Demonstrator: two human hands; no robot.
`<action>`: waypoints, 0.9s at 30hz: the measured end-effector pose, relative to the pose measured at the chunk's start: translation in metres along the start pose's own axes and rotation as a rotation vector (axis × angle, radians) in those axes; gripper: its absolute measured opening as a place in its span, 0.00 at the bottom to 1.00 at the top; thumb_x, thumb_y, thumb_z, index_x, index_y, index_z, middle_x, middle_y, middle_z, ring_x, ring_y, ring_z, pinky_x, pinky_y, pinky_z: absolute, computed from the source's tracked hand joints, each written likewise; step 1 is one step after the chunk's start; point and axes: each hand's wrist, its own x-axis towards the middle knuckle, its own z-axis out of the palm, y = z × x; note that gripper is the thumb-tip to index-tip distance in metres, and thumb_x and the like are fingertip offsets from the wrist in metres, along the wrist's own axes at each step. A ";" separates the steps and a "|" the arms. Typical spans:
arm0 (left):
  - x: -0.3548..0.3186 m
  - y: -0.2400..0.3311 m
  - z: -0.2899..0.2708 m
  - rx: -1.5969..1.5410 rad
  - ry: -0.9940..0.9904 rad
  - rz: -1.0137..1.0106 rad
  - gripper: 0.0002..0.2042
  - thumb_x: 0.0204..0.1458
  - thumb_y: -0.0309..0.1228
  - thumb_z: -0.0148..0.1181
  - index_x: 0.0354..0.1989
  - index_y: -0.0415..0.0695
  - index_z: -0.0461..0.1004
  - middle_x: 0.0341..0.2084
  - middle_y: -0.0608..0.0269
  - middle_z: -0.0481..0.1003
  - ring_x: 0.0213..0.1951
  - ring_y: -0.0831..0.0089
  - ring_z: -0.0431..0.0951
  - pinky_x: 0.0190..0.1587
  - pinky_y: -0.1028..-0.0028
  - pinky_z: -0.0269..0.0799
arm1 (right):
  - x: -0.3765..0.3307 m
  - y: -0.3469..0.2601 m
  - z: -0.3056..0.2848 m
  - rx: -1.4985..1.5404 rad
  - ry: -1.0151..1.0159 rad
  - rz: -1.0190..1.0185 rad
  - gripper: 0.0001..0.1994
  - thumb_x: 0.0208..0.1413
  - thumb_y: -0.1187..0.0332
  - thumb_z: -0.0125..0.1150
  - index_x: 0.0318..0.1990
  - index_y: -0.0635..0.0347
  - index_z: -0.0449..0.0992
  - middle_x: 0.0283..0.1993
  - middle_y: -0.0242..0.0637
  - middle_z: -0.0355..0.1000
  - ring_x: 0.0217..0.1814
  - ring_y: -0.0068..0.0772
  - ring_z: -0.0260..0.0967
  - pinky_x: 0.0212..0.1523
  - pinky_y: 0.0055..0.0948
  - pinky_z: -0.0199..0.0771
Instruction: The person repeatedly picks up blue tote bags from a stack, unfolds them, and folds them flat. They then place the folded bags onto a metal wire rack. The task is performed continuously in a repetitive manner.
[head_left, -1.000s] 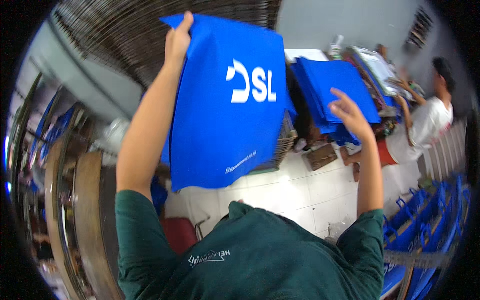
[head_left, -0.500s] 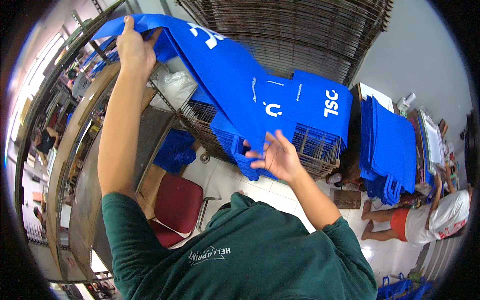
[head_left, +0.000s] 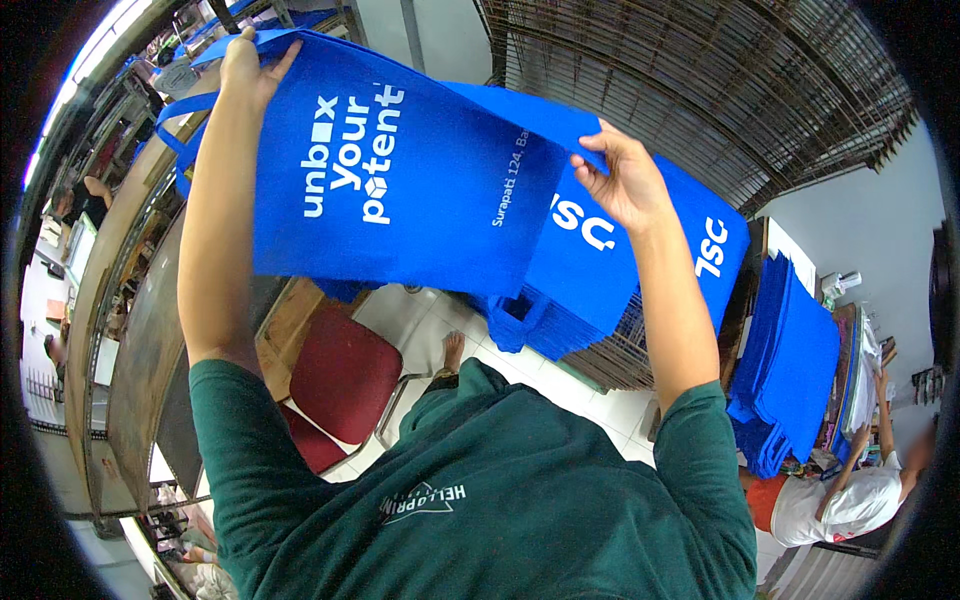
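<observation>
A blue fabric bag (head_left: 400, 250) with white print is stretched between my raised hands, its printed panel facing up. My left hand (head_left: 252, 75) grips its far left edge, with the thumb lying over the fabric. At the opposite corner my right hand (head_left: 628, 178) pinches the edge between thumb and fingers. A blue handle loop (head_left: 180, 125) hangs beside my left forearm. Just beyond and below the held bag, more printed blue bags (head_left: 570, 290) lie stacked on a wire rack, partly covered by it.
Raised wire racks (head_left: 700, 80) slope over the far side. A pile of blue bags (head_left: 785, 350) stands at the right, near a person in a white shirt (head_left: 850, 495). A red chair (head_left: 345, 370) is at lower left, by long wooden shelves (head_left: 150, 350).
My right hand, open with fingers spread before, has moved up and closed on the bag's corner. The bag has swung out to the left and spread flat. My left hand still holds it.
</observation>
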 end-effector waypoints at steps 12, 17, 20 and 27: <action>0.104 -0.097 -0.074 -0.222 -0.029 -0.191 0.16 0.58 0.36 0.39 0.48 0.38 0.59 0.45 0.47 0.64 0.45 0.53 0.69 0.46 0.49 0.69 | 0.127 0.044 0.016 -0.237 0.177 -0.050 0.19 0.40 0.74 0.55 0.45 0.53 0.65 0.39 0.33 0.64 0.34 0.33 0.66 0.28 0.28 0.72; 0.044 -0.084 -0.124 -0.410 -0.177 -0.109 0.20 0.58 0.39 0.40 0.53 0.38 0.56 0.52 0.48 0.60 0.51 0.53 0.64 0.55 0.49 0.59 | 0.048 0.074 0.057 -0.385 0.224 -0.322 0.29 0.44 0.73 0.49 0.59 0.50 0.58 0.43 0.33 0.66 0.34 0.31 0.65 0.27 0.29 0.71; 0.016 -0.082 -0.156 -0.456 -0.226 -0.079 0.22 0.57 0.41 0.41 0.55 0.40 0.55 0.54 0.53 0.60 0.55 0.56 0.61 0.58 0.52 0.53 | 0.002 0.109 0.092 -0.413 0.286 -0.466 0.31 0.42 0.74 0.48 0.60 0.50 0.57 0.44 0.33 0.67 0.35 0.28 0.65 0.27 0.28 0.70; -0.096 -0.174 -0.353 -0.166 -0.014 -0.321 0.23 0.55 0.47 0.43 0.56 0.48 0.59 0.51 0.63 0.65 0.51 0.64 0.66 0.50 0.64 0.62 | -0.080 0.316 0.072 -0.391 0.504 -0.090 0.39 0.44 0.79 0.52 0.65 0.50 0.43 0.39 0.37 0.70 0.24 0.27 0.67 0.15 0.20 0.63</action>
